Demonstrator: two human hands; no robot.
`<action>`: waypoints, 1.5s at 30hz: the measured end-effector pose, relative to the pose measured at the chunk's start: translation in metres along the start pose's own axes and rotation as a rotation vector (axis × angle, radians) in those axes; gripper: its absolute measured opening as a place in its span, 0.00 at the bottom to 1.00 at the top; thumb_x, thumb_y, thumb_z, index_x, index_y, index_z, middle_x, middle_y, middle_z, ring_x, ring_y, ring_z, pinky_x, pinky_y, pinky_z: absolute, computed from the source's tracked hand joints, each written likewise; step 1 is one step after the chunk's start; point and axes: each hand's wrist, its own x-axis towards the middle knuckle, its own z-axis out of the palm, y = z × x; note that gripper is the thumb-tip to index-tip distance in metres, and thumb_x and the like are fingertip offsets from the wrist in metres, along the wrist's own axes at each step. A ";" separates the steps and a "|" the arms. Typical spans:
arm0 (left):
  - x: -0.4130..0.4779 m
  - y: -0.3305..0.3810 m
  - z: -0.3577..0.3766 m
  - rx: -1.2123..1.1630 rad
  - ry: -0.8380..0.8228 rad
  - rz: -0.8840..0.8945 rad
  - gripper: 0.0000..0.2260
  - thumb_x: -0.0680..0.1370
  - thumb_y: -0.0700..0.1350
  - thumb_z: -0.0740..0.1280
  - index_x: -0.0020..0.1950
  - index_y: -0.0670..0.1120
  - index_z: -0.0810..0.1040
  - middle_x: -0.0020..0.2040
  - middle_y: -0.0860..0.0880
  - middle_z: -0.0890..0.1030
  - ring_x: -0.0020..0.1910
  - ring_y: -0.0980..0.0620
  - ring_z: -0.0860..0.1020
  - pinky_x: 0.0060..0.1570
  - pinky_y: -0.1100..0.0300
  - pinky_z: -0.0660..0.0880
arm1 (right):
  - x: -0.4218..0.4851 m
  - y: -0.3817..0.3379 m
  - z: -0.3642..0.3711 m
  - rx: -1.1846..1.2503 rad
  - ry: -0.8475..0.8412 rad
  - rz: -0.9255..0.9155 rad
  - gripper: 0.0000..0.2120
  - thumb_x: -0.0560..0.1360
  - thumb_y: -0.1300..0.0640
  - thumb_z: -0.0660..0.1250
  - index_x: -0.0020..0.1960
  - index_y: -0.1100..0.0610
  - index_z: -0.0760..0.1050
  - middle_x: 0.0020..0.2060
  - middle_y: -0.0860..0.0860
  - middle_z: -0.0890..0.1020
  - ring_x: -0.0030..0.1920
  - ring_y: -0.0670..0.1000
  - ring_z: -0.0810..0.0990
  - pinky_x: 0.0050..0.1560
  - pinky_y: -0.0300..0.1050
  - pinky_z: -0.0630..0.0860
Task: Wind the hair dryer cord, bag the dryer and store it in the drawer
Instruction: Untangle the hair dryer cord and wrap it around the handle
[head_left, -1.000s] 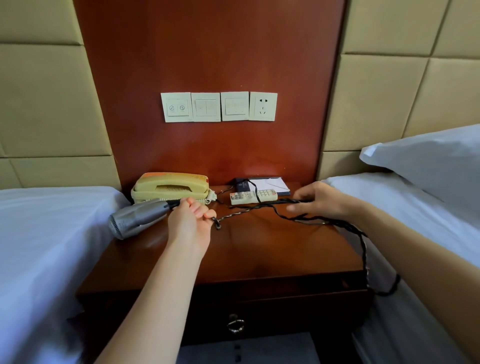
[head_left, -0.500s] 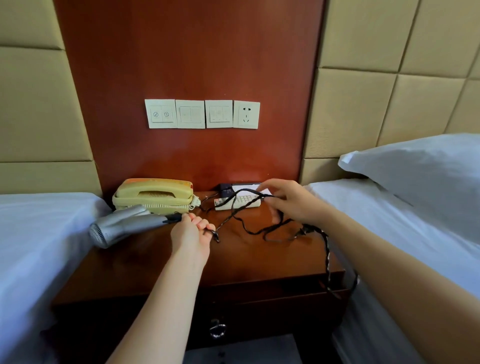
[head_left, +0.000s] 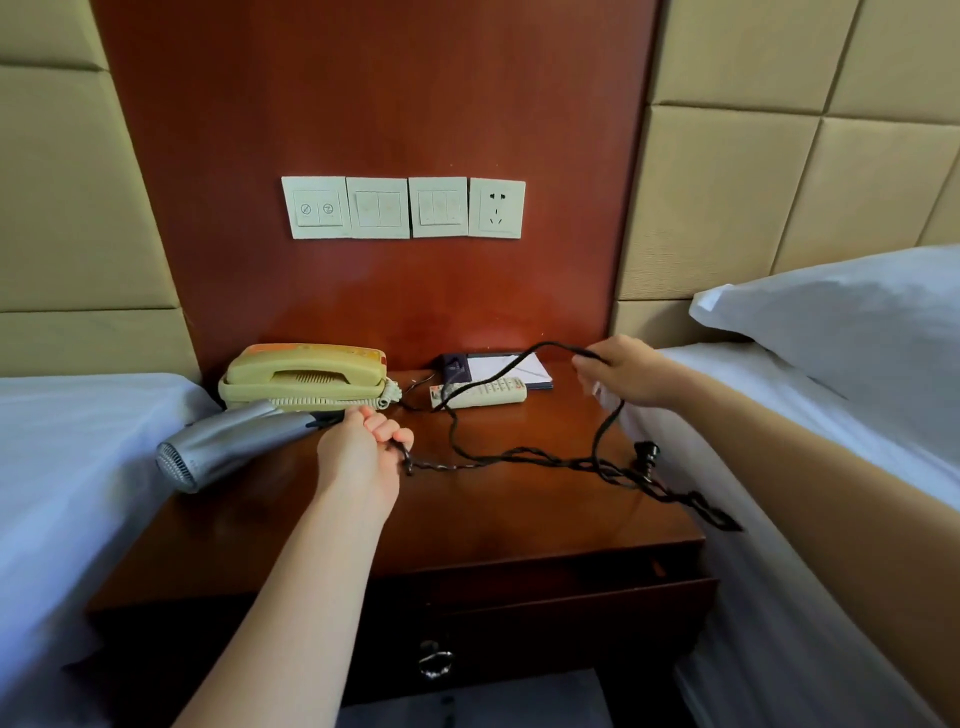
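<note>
Fingers, left: the left hand (head_left: 363, 452) is curling its fingers (head_left: 385, 427) round the handle of the hair dryer (head_left: 228, 447), pinning the start of the cord (head_left: 519, 458), likely so that it cannot slip during winding.
Fingers, right: the right hand (head_left: 626, 371) is pinching a raised loop of cord between its fingers (head_left: 587, 365), lifting it off the surface (head_left: 519, 525), probably to gather slack.
Dryer: it is being held on its side over the surface's left edge, just in front of the phone (head_left: 306, 371), grilled end pointing at the bed (head_left: 78, 467).
Cord: it is trailing twisted across the surface and over the remote (head_left: 485, 392); its plug (head_left: 647, 451) is lying near the right edge.
Drawer: the drawer (head_left: 571, 616) seems to be standing slightly open, probably awaiting the dryer.
Hidden: the left hand is covering the handle; no bag is showing; the drawer's inside is too dark to read.
</note>
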 end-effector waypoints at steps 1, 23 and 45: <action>0.001 0.003 0.000 -0.009 -0.006 -0.001 0.18 0.82 0.40 0.49 0.32 0.46 0.62 0.17 0.54 0.61 0.14 0.58 0.58 0.26 0.64 0.58 | 0.006 -0.001 -0.004 -0.032 -0.031 0.043 0.19 0.80 0.53 0.57 0.35 0.59 0.77 0.34 0.53 0.82 0.39 0.53 0.80 0.45 0.45 0.73; -0.002 0.025 -0.007 -0.095 -0.139 -0.044 0.19 0.83 0.44 0.49 0.33 0.46 0.63 0.16 0.54 0.61 0.13 0.59 0.60 0.17 0.72 0.59 | 0.029 -0.075 0.100 -0.108 -0.130 0.028 0.10 0.78 0.60 0.58 0.56 0.65 0.70 0.55 0.61 0.76 0.57 0.61 0.74 0.48 0.47 0.69; -0.022 0.017 -0.019 -0.032 -0.112 -0.102 0.17 0.83 0.40 0.50 0.34 0.44 0.64 0.17 0.54 0.59 0.13 0.58 0.58 0.16 0.71 0.59 | -0.065 -0.104 0.123 0.397 -0.149 -0.412 0.15 0.80 0.54 0.59 0.36 0.55 0.74 0.28 0.47 0.69 0.29 0.42 0.65 0.31 0.36 0.62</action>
